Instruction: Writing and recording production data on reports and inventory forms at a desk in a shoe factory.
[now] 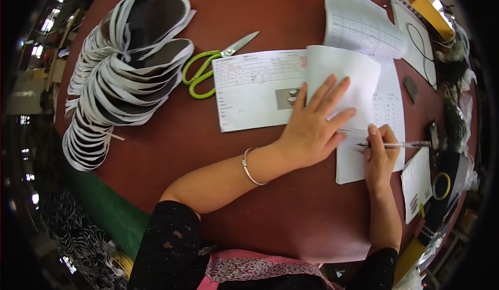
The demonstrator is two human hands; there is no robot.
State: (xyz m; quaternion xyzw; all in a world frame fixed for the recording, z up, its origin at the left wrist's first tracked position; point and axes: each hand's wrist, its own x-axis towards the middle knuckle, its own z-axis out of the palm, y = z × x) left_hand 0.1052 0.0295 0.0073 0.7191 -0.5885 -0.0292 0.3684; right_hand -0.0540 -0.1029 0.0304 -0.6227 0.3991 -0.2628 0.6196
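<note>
My left hand (pixel 312 126) lies flat with fingers spread, pressing down a folded-back white page (pixel 351 63) of a paper pad. In my right hand (pixel 382 157) is a pen (pixel 403 145), held between thumb and fingers, its tip pointing left over the lower white sheet (pixel 351 168). Left of my left hand is a printed form (pixel 249 105) with a table and a small picture of footwear. Green-handled scissors (pixel 208 74) lie beside the form, blades pointing up and right, partly apart.
Bundled dark shoe pieces with white edging (pixel 125 76) are heaped at the left of the red-brown table (pixel 291 207). A printed sheaf (pixel 361 22) curls up at the back. A small dark block (pixel 410 88), a notepad (pixel 417 183) and a tape roll (pixel 442 185) lie along the right.
</note>
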